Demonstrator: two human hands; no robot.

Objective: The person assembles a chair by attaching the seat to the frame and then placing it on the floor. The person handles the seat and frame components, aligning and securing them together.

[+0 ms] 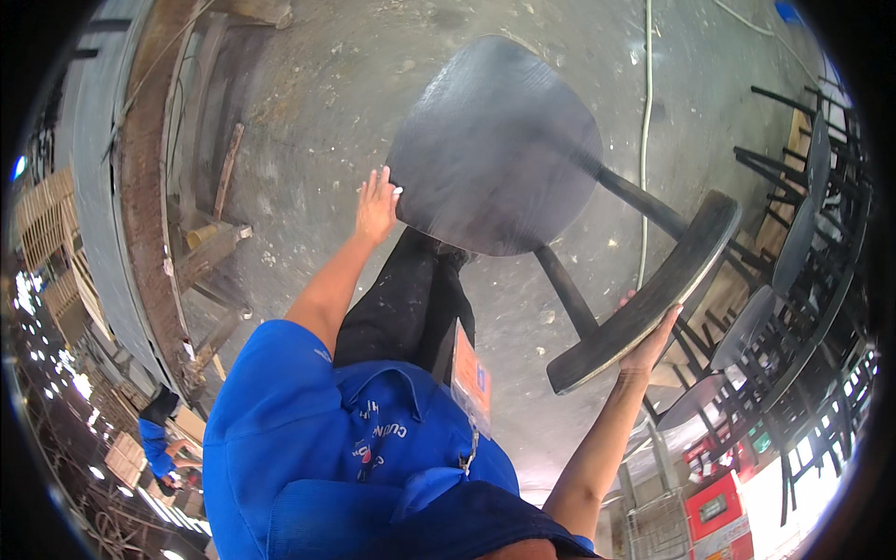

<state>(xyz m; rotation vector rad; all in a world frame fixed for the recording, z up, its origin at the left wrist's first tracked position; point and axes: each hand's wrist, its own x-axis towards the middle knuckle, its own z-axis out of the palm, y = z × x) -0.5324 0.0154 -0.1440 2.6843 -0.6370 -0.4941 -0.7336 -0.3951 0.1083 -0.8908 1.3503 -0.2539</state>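
I hold a black wooden chair (495, 149) up in front of me, its rounded seat facing me and its curved backrest (653, 299) to the right. My left hand (376, 203) grips the left edge of the seat, fingers laid against the rim. My right hand (651, 343) holds the backrest from below, near its lower end. Dark spindles (569, 294) join the seat to the backrest. Under the chair I see my blue shirt (317, 429) and dark trousers (401, 299).
Several black chairs (793, 280) are stacked at the right. A white cable (644, 121) runs over the dusty concrete floor. Wooden pieces and a long bench (201, 233) lie at the left. Another person in blue (159, 434) crouches at the lower left. A red machine (714, 509) stands at the lower right.
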